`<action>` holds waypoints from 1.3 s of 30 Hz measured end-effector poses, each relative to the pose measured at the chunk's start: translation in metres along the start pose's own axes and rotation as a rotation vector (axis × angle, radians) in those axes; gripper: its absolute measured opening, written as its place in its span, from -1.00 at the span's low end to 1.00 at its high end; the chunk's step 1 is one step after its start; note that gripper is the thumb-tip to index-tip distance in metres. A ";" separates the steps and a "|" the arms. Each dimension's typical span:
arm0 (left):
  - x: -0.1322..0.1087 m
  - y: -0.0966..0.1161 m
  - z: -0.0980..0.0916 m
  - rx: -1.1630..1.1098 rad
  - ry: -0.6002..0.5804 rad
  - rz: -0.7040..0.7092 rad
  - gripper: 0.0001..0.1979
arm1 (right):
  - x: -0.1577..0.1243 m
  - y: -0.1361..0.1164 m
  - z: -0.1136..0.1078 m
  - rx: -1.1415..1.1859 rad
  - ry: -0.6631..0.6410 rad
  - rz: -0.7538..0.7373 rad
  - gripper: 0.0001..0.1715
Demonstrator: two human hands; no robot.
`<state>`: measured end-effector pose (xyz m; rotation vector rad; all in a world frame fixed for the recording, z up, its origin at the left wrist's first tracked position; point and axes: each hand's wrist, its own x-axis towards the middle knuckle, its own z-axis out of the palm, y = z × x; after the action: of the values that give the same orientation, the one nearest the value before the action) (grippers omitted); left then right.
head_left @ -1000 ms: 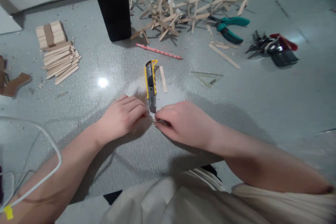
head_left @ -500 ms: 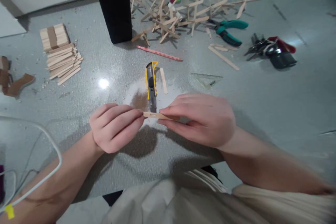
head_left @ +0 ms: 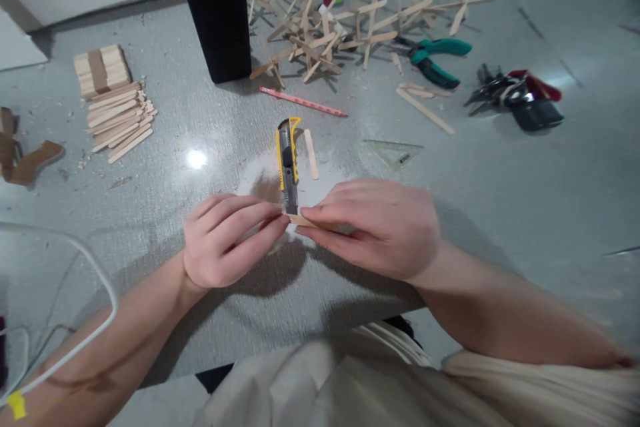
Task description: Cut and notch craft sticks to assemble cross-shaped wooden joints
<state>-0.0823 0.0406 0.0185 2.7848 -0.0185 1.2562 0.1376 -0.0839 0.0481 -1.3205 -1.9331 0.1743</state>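
A pale wooden stick (head_left: pixel 298 219) is held level between my two hands above the table. My left hand (head_left: pixel 227 237) pinches its left end with the fingertips. From the other side, my right hand (head_left: pixel 380 227) grips the stick between thumb and fingers, hiding much of its right part. Just beyond the fingertips lies a yellow and black utility knife (head_left: pixel 287 157), its blade end toward me. A short loose wooden stick (head_left: pixel 311 154) rests to the right of the knife.
A pink pencil (head_left: pixel 303 101), a clear set square (head_left: pixel 393 151), teal-handled pliers (head_left: pixel 435 60) and joined sticks (head_left: pixel 315 43) lie farther back. Stacked sticks (head_left: pixel 123 117) are at the left, near a black post (head_left: pixel 217 20). A white cable (head_left: pixel 103 273) crosses the lower left.
My left hand has moved right along the stick, closer to my right hand, covering more of the stick. My right hand has shifted slightly left.
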 end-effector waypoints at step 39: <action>0.005 0.023 0.001 -0.152 0.002 -0.210 -0.82 | -0.002 -0.010 0.007 -0.007 0.059 -0.063 -0.88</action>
<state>-0.0789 0.0178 0.0233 2.5783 0.1677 1.1559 0.1259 -0.0880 0.0479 -1.2534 -1.9240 0.0965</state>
